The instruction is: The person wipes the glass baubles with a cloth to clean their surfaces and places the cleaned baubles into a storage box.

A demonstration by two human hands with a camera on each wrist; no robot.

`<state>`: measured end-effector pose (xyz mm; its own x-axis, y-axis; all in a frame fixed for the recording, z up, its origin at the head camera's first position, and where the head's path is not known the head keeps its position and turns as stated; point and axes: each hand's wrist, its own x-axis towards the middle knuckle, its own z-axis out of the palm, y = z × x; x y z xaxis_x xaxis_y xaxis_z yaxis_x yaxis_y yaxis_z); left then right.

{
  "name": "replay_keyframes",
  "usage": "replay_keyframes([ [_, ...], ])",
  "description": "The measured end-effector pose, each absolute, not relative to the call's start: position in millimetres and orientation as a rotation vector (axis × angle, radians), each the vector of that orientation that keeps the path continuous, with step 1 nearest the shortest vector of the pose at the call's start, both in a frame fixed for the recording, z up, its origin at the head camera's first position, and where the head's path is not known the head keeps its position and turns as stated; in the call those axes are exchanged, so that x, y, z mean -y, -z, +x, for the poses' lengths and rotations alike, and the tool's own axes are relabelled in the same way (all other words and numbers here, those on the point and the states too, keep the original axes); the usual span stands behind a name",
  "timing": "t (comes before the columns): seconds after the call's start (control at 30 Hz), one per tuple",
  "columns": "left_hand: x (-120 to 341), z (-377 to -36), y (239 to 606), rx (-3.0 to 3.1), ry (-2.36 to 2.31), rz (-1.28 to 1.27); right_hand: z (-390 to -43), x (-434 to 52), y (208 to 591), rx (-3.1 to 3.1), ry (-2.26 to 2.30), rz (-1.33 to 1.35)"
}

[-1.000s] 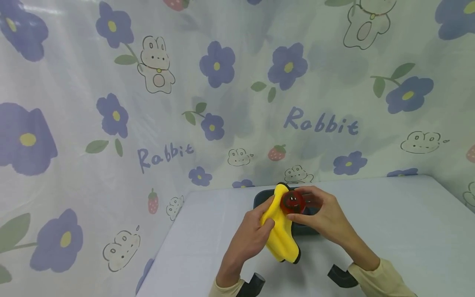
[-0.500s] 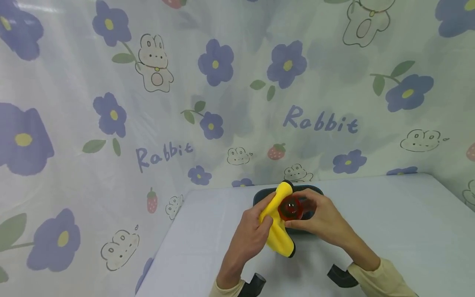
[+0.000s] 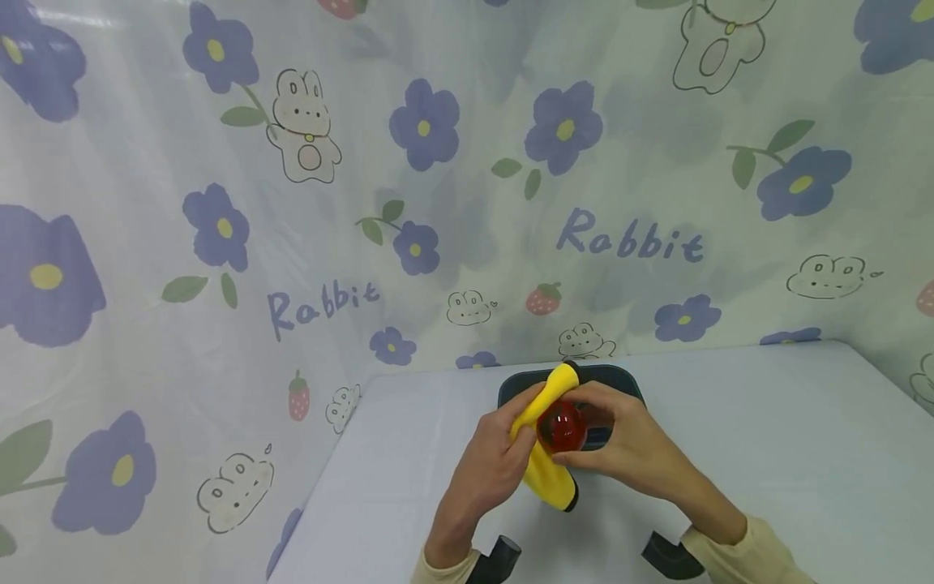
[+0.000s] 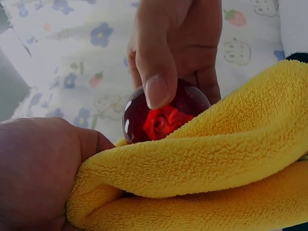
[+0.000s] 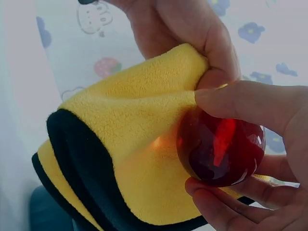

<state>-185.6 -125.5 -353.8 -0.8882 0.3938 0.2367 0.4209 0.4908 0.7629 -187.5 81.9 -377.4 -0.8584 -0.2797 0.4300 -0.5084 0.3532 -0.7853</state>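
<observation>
Both hands were closed on things above the bench (image 3: 766, 438): the right hand (image 3: 627, 450) pinched a red glass ball (image 3: 562, 427) between thumb and fingers, and the left hand (image 3: 490, 466) gripped a yellow cloth (image 3: 549, 478) bunched against the ball's 9 o'clock side; the ball was held in the air over a dark tray (image 3: 620, 380), touching the cloth and not the tray. Compared with a second earlier, the ball had sunk a little and turned in the fingers, so the small face-like mark that had shown on it was out of sight and only plain red glass faced the head camera; the cloth had been drawn up shorter, its black-edged tail hanging less far toward 6 o'clock; I judged from this that the ball was being turned against the cloth, a fresh part of its surface meeting the pile, and that the rubbing was midway rather than done. Counted: one ball, one cloth, one tray at 12 o'clock of the hands, two hands, and two dark wrist mounts (image 3: 667, 556) at the near edge.
</observation>
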Motion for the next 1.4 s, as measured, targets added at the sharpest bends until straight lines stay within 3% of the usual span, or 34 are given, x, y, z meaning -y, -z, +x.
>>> replay_keyframes([
  [1.0, 124, -186, 355, 2.748, 1.471, -0.745, -186, -83, 372, 2.236, -1.630, 0.543],
  [1.4, 125, -185, 352, 2.762, 1.440, -0.696, -195, -91, 377, 2.282, -1.466, 0.520],
])
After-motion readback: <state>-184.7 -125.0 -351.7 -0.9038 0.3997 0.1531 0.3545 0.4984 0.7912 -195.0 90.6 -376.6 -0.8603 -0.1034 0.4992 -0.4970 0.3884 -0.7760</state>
